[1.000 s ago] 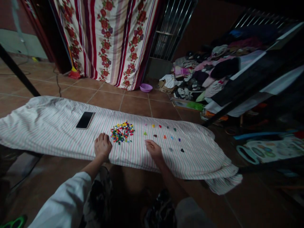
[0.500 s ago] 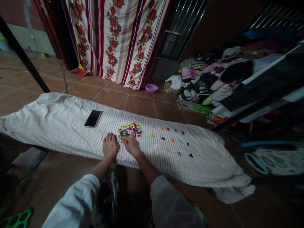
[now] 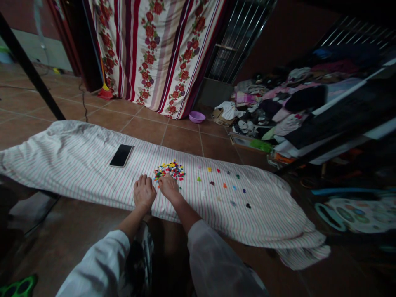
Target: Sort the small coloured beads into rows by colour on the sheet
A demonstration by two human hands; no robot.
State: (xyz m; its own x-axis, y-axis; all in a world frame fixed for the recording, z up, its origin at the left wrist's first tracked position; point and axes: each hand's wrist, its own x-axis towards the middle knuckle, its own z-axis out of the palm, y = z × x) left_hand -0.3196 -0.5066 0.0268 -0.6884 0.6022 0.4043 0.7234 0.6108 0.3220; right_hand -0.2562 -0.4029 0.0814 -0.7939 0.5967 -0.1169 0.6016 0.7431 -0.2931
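Note:
A heap of small multicoloured beads (image 3: 173,168) lies on the striped cloth (image 3: 93,173). My right hand (image 3: 169,186) is at the heap's near edge, its fingers bent together among the beads; whatever they pinch is hidden. My left hand (image 3: 144,192) rests palm down on the cloth just left of the heap, fingers slightly apart, holding nothing visible. To the right, small single-colour clusters sit apart in rows, among them a yellow cluster (image 3: 209,169), an orange cluster (image 3: 225,185) and a black cluster (image 3: 248,206). One green bead (image 3: 180,188) lies beside my right hand.
A phone (image 3: 121,156) with a dark screen lies on the cloth, left of the heap. Beyond it are a floral curtain (image 3: 148,53), a purple basin (image 3: 197,117) and a red broom (image 3: 105,93) on the tiled floor. Piled clothes (image 3: 275,103) fill the far right.
My right hand has shifted slightly left and its fingers have curled in more at the heap. A green bead now shows to its right. My left hand has stayed in place.

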